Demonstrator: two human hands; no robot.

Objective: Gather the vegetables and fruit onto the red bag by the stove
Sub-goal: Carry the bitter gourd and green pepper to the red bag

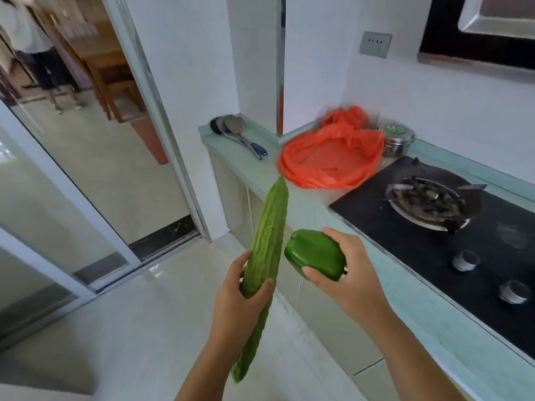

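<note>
A long bitter gourd (pixel 267 244) is grasped near its middle by the left hand (pixel 240 287), fingers and thumb curled round it, tip tilted toward the red bag (pixel 327 157). A green bell pepper (pixel 314 254) is gripped by the right hand (pixel 344 273). Both are held above the floor, beside the counter (pixel 307 209). The bag is spread flat just left of the stove (pixel 451 227), with ladles (pixel 237 131) beyond.
</note>
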